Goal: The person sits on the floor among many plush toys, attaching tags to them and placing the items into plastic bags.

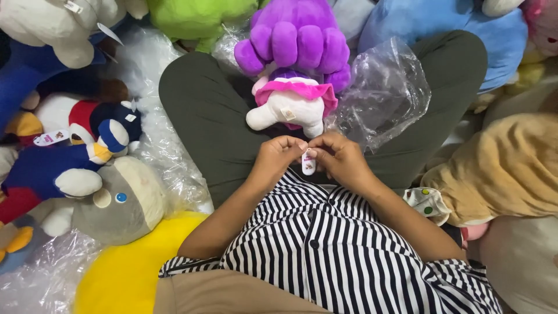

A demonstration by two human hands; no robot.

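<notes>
Floor crowded: plush toys (110, 174), plastic wrap (386, 93); hands pinch tag (308, 163).

the small tag (308, 163) is half hidden between the fingertips (299, 145), its print too small to tell.

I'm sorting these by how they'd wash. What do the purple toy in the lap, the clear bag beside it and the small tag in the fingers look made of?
Purple toy: soft plush fabric, matte and fuzzy, stuffed in rounded lobes. Clear bag: thin plastic film, glossy, crinkled, see-through. Small tag, pinched between the left hand and right hand: probably coated card or plastic; too small to tell.
</notes>
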